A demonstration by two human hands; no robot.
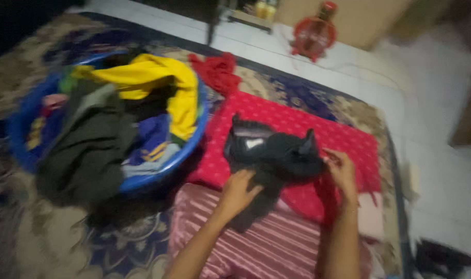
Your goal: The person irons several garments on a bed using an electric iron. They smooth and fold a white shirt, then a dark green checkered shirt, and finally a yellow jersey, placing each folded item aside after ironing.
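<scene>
— Head view: left hand [239, 190] presses the black garment [273, 151], right hand [341, 168] pinches its edge, right of the blue basin [191, 147].

— Mid-fold, looks like; next wants a flat crease.

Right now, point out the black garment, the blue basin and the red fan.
black garment [276, 150], head view, middle of the bunched cloth
blue basin [158, 173], head view, near rim
red fan [314, 34], head view, centre of the grille
</scene>
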